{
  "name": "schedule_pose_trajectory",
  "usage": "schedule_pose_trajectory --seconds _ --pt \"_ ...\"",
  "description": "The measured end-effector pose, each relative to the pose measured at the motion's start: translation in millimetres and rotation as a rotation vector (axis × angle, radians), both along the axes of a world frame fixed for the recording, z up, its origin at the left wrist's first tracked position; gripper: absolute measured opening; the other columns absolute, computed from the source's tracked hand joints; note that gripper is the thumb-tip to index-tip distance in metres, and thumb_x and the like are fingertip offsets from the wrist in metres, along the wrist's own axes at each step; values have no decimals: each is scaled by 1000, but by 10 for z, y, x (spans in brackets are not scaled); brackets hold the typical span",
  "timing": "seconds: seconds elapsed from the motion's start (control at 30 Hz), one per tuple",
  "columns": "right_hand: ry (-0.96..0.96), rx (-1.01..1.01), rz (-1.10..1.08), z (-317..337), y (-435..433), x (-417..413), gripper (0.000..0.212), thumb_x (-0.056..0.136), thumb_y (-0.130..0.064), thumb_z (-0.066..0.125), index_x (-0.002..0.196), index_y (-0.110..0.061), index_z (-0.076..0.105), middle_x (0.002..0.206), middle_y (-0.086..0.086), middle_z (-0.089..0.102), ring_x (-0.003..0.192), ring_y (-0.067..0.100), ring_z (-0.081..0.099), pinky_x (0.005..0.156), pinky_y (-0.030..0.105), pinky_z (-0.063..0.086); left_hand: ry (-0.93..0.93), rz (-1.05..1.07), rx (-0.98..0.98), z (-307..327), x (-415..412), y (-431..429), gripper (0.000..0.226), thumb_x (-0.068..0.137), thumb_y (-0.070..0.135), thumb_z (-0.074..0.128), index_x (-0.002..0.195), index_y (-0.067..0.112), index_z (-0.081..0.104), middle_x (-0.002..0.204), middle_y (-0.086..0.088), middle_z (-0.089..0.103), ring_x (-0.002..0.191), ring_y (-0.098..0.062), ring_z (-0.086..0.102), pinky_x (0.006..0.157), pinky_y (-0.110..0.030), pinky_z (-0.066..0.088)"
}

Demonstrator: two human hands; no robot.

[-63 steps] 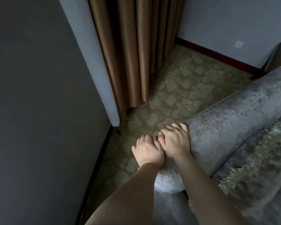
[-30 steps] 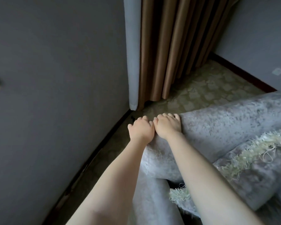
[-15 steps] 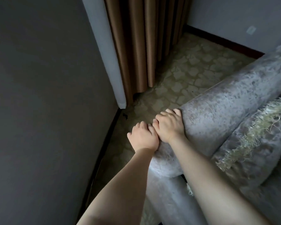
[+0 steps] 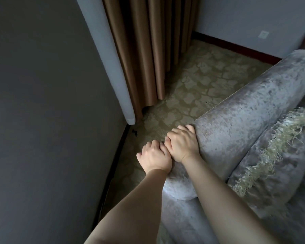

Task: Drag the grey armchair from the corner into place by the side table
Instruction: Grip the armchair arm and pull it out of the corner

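The grey velvet armchair (image 4: 250, 110) fills the right side of the head view, its rolled top edge running up to the right. My left hand (image 4: 154, 158) and my right hand (image 4: 182, 144) sit side by side on the near left end of that edge, fingers curled over its far side and gripping it. A grey cushion with a pale fringe (image 4: 271, 152) lies in the seat behind the edge. The side table is not clearly in view.
A dark grey wall (image 4: 48, 120) stands close on the left. Brown curtains (image 4: 148, 50) hang in the corner beside a pale panel (image 4: 106, 59). Patterned carpet (image 4: 206, 80) lies between chair and far wall, which has a dark skirting and a white socket (image 4: 264, 34).
The view has swung and shifted across the frames. Both hands keep their grip on the chair's top edge, and the chair now sits a little further from the curtain corner.
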State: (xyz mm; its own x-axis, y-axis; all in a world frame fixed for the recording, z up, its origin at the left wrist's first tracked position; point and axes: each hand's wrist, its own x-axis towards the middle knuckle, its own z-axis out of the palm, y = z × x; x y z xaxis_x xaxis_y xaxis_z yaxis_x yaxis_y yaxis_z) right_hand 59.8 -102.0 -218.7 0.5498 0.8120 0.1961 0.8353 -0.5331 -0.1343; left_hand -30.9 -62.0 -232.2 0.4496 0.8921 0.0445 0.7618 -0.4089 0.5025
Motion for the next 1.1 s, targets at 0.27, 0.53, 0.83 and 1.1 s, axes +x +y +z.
schedule_pose_trajectory --seconds 0.27,0.53,0.83,1.1 --pt "76 -31 18 -16 -43 8 38 89 -35 37 77 -14 67 85 1 67 95 22 52 95 36 23 67 46 -47 24 8 -18 33 92 34 28 76 18 52 92 -2 63 80 -22 55 75 -35 31" --pt "204 -332 103 311 -195 41 49 97 -35 18 123 -16 55 132 5 53 126 23 41 109 42 19 128 85 -214 294 5 -229 36 91 33 25 102 15 55 105 -5 59 100 -24 53 95 -46 29" --pt "141 -345 187 348 -657 -403 47 97 -34 19 118 -16 58 129 4 55 123 22 43 104 40 22 136 142 -228 321 -450 -735 26 92 32 24 87 17 45 102 -7 57 85 -22 47 86 -43 28" --pt "97 -315 143 251 -772 -790 43 96 -33 24 110 -16 61 122 4 59 118 22 46 103 39 24 147 104 -198 267 -846 -906 29 93 29 24 89 13 48 101 -8 59 85 -24 51 85 -41 31"
